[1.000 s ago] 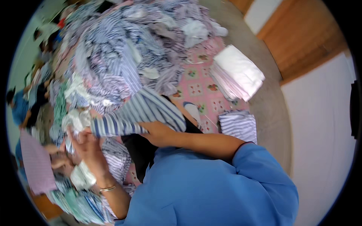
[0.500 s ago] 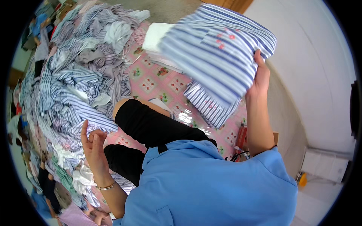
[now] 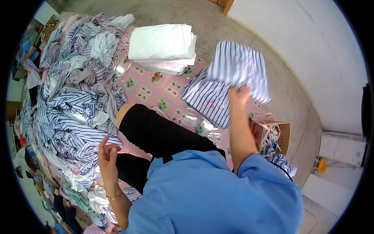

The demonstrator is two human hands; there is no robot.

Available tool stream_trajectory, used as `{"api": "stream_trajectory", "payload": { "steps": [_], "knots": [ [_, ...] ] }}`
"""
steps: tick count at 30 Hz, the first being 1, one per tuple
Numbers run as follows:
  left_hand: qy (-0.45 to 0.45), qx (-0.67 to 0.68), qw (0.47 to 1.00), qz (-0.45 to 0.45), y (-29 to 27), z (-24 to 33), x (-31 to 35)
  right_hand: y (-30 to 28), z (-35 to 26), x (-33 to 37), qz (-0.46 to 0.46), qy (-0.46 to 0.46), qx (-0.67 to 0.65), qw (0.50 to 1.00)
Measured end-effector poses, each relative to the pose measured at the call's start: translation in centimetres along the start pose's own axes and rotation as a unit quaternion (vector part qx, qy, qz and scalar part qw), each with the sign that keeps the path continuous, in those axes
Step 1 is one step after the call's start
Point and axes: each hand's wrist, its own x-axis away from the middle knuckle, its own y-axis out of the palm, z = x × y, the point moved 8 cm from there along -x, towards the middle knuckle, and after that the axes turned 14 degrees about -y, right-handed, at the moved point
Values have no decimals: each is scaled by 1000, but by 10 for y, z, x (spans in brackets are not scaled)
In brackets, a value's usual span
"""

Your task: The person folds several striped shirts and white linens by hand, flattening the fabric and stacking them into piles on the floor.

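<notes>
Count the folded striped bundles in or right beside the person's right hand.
2: one held bundle in the right hand, and one lying bundle on the pink mat, left of that hand. More may be hidden underneath.

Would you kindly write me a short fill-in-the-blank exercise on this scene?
1. The right hand grips a folded garment patterned with blue and white ____.
2. The left hand holds ____.
3. The uppermost cloth of the neat stack is coloured ____.
4. Between left and right, the cardboard box is in the picture's ____ half.

Missing words: stripes; nothing; white; right.
</notes>
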Motion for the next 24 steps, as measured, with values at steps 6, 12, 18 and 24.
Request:
{"api": "stream_trajectory", "payload": {
  "steps": [6, 12, 18, 24],
  "knots": [
    [-32, -38, 999, -10, 13, -12, 2, -234, 106, 86, 152, 319, 300, 886],
    [-52, -113, 990, 71, -14, -30, 26, -275, 124, 68, 311, 361, 236, 847],
    [-95, -86, 988, 84, -14, -50, 29, -267, 107, 93, 215, 348, 340, 847],
    [-48, -131, 983, 116, -65, -72, 21, -232, 155, 119, 49, 470, 493, 731]
  ]
}}
